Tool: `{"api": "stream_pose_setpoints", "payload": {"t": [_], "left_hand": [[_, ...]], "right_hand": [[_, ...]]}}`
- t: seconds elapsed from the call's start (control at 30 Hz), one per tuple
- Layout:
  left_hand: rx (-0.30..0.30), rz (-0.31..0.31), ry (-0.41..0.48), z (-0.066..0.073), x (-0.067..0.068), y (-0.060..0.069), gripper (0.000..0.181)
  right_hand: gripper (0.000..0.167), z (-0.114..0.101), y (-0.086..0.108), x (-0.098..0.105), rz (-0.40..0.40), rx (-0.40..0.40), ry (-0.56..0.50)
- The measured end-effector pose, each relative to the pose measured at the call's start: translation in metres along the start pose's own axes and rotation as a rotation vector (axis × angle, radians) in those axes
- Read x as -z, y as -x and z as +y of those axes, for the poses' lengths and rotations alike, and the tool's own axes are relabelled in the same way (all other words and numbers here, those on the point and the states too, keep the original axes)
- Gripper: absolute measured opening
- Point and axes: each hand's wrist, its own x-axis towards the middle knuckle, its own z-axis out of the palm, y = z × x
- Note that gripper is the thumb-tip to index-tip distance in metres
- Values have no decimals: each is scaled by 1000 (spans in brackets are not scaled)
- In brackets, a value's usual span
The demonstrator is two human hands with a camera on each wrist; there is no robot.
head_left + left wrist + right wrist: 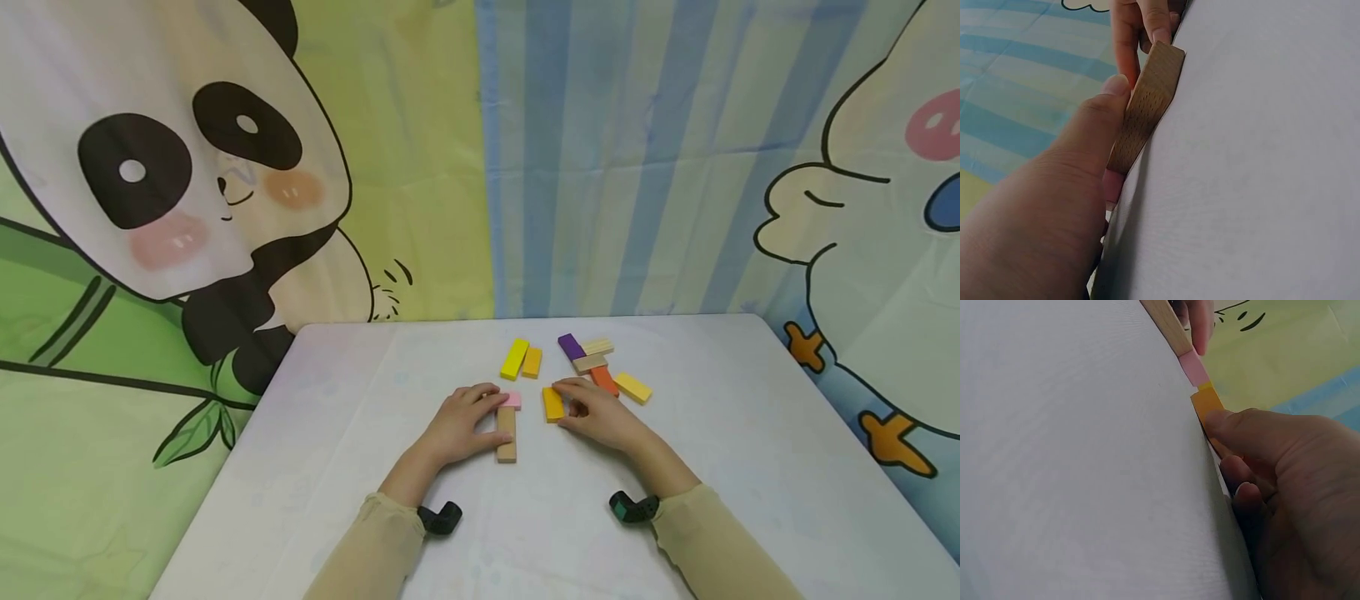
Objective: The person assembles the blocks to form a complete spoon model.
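Note:
My left hand [461, 427] touches two blocks on the table with thumb and forefinger spread. Its thumb lies along a plain wooden block [507, 450], and the forefinger reaches a small pink block [513, 401] at that block's far end. In the left wrist view, the thumb is against the side of the wooden block [1141, 119]; the other fingers are mostly hidden. Across a short gap, my right hand [600, 414] pinches an orange-yellow block [552, 405]. The right wrist view shows its thumb on the orange-yellow block [1205, 406], apart from the pink block [1194, 367].
Beyond the hands lie a yellow block [513, 359] and an orange one [532, 362]. Behind the right hand are a purple block [571, 347], light wooden blocks [590, 363], a red-orange block [603, 381] and another yellow block [633, 388]. A printed curtain [600, 167] hangs behind the white table [337, 400].

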Motion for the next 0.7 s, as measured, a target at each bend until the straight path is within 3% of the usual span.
{"api": "stream_pose_setpoints", "payload": {"t": [0.7], "left_hand": [[-1, 1, -14, 0, 0, -2, 76]], "right_hand": [[59, -4, 0, -1, 9, -41, -104]]}}
